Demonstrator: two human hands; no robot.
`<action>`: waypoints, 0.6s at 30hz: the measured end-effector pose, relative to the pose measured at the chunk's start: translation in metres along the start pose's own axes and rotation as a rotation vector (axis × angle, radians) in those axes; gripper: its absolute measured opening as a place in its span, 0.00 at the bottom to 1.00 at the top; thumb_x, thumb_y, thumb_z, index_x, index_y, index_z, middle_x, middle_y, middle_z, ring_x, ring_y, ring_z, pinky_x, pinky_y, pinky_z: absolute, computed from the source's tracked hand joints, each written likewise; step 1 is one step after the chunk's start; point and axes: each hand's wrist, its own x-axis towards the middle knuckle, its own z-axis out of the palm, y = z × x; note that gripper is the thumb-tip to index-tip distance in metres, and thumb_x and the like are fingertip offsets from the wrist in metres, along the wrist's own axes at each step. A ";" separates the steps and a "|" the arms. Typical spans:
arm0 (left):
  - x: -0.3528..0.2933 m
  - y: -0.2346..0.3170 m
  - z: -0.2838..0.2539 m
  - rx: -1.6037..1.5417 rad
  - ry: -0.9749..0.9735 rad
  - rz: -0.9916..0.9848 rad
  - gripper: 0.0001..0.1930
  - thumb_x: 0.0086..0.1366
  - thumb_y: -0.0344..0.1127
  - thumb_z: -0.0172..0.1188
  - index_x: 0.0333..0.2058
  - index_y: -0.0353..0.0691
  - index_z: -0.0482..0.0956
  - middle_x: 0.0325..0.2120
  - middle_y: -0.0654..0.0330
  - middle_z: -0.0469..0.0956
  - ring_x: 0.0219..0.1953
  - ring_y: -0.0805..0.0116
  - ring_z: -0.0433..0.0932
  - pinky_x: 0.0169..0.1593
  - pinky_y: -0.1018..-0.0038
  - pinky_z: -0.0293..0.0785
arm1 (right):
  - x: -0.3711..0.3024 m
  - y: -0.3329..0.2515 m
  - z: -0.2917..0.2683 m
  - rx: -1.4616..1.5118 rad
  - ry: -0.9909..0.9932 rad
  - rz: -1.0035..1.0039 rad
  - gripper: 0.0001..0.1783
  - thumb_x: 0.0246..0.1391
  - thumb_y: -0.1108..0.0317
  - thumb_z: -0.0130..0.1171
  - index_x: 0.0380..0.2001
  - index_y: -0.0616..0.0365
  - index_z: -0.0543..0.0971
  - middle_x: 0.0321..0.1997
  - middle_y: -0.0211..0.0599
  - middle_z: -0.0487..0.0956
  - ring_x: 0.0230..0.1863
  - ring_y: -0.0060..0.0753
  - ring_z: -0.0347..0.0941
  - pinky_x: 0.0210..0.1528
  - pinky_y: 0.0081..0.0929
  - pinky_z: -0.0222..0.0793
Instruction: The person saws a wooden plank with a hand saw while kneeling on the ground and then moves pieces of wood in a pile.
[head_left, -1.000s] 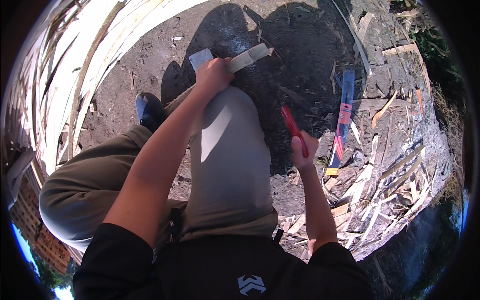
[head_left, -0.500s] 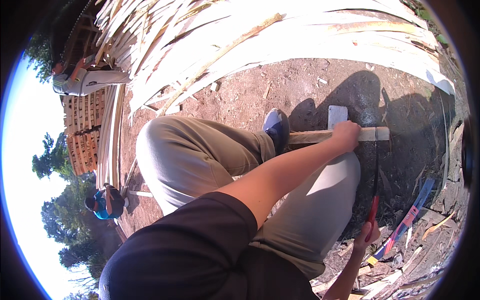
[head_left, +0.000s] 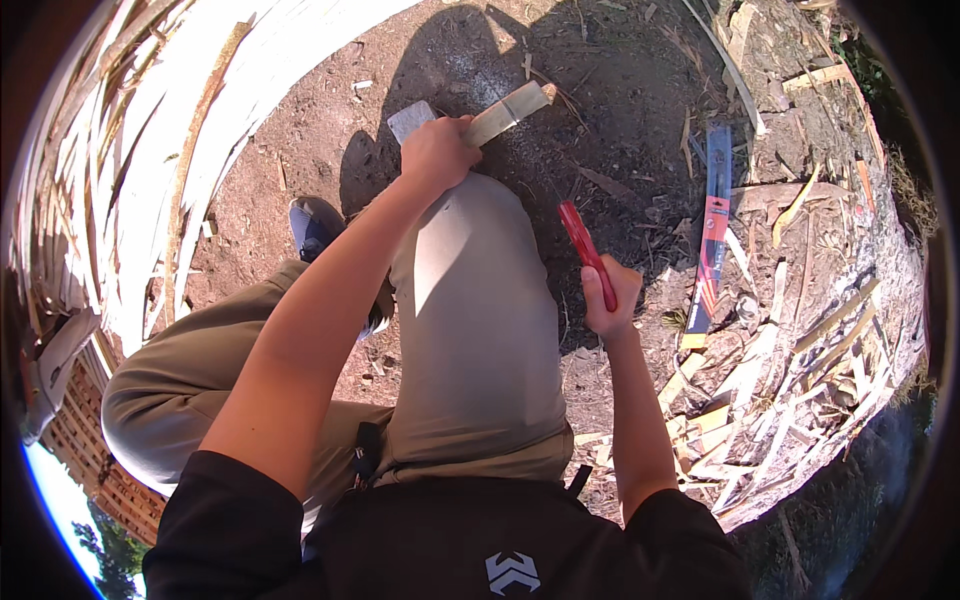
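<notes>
My left hand (head_left: 438,155) is closed over a squared wooden strip (head_left: 495,122) beyond my right knee, pressing it down. A thin dark line crosses the strip close to its free end. Partly under that hand, a pale grey flat block (head_left: 410,121) sticks out to the left. In my right hand (head_left: 612,296), to the right of the knee, is the red handle of a saw (head_left: 578,232), pointing up and left. Its blade does not show against the shaded ground. The saw is apart from the strip.
A long blue and red package (head_left: 713,235) lies on the dirt to my right, beside scattered wood offcuts (head_left: 770,370). Sunlit wooden slats (head_left: 120,140) are heaped at the far left. Another person's leg (head_left: 60,365) shows at the left rim, near stacked slatted wood (head_left: 110,480).
My view has turned, so the strip and hands appear farther left. The saw has come away from the strip, where its dark blade lay before. My left hand keeps its hold on the strip.
</notes>
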 end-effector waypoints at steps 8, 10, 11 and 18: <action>-0.003 -0.009 0.006 0.008 -0.003 0.022 0.29 0.55 0.44 0.67 0.58 0.62 0.79 0.39 0.55 0.85 0.43 0.54 0.84 0.49 0.60 0.79 | -0.025 0.017 -0.004 0.025 0.043 -0.029 0.17 0.61 0.63 0.56 0.20 0.59 0.72 0.11 0.30 0.62 0.12 0.24 0.59 0.18 0.28 0.51; 0.006 -0.003 0.002 0.022 -0.001 0.005 0.29 0.55 0.45 0.67 0.58 0.62 0.79 0.39 0.55 0.85 0.43 0.54 0.84 0.49 0.60 0.79 | -0.025 0.021 -0.015 0.008 0.030 -0.061 0.16 0.61 0.63 0.57 0.21 0.59 0.73 0.11 0.31 0.63 0.12 0.27 0.61 0.18 0.29 0.53; 0.005 -0.001 0.004 0.013 -0.021 -0.012 0.29 0.55 0.45 0.67 0.59 0.62 0.79 0.40 0.54 0.85 0.44 0.53 0.84 0.49 0.60 0.79 | -0.017 0.020 -0.021 -0.016 0.002 -0.061 0.14 0.60 0.64 0.58 0.23 0.60 0.75 0.11 0.33 0.64 0.12 0.29 0.64 0.18 0.29 0.56; 0.000 -0.003 0.008 -0.006 0.001 -0.005 0.30 0.54 0.46 0.66 0.59 0.63 0.79 0.39 0.51 0.85 0.45 0.52 0.83 0.50 0.59 0.77 | -0.003 0.026 0.007 -0.015 0.053 -0.044 0.15 0.59 0.64 0.57 0.21 0.58 0.73 0.11 0.34 0.63 0.11 0.33 0.62 0.18 0.31 0.54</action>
